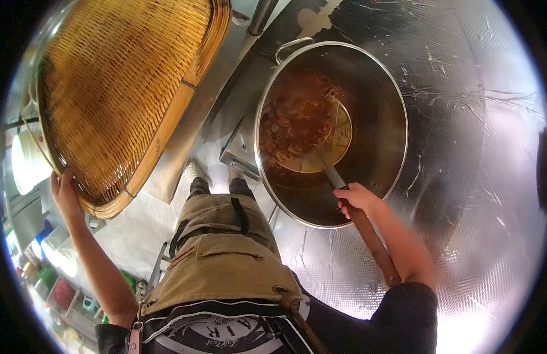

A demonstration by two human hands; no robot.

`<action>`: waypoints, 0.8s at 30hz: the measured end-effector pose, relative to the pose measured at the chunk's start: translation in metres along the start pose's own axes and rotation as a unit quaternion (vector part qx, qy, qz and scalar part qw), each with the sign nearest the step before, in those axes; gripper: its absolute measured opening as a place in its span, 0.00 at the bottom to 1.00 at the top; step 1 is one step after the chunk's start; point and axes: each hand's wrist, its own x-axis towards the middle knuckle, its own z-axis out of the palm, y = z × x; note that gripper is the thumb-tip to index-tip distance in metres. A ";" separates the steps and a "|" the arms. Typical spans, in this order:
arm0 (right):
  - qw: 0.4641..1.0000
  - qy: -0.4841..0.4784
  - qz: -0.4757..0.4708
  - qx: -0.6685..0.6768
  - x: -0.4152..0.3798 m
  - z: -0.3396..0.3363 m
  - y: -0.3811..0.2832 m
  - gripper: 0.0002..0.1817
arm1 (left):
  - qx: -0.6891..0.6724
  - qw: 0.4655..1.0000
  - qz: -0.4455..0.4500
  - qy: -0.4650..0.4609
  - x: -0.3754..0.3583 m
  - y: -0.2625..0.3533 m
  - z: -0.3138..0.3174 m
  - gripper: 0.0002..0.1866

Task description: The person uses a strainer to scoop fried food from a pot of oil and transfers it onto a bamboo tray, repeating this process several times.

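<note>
At the far left, the person's left hand [67, 197] is closed on the lower rim of a large woven bamboo tray [129, 88], fingers at the outer edge. The tray fills the upper left of the view; what supports its far side cannot be told. A firm hold nearer the middle of the rim would probably steady so broad a thing better than one at the corner.

In the middle, below the tray, stands the person, in a tan apron [226, 265].

To the right of the tray, and apart from it, a deep stainless-steel stockpot [382, 133] holds reddish-brown liquid [303, 97] with pale shreds in it. A wire-mesh skimmer [344, 133] sits inside, its round head partly sunk in the liquid.

The right hand [357, 200] is wrapped around the skimmer's wooden handle [374, 245] above the near side of the pot, well apart from the left hand. The handle's end reaches back toward the forearm, which should help take the weight. Slow, level strokes would likely spill least; any lift is best paused over the pot to drain. Fingers belong clear of the steel rim, which may be hot.

Farther right spreads a crinkled, foil-like surface [468, 147].
</note>
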 end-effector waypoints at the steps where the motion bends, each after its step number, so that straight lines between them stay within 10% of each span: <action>1: 1.000 0.005 0.024 0.015 0.002 0.000 0.000 0.14 | -0.012 1.000 -0.008 0.003 -0.002 0.001 0.002 0.16; 9: 0.992 0.009 0.111 0.066 0.095 -0.004 -0.013 0.15 | 0.007 1.000 -0.009 0.002 -0.011 0.007 0.000 0.13; 24: 0.980 0.000 -0.106 -0.168 0.066 0.031 -0.025 0.15 | -0.015 1.000 0.020 -0.014 -0.007 0.009 0.006 0.12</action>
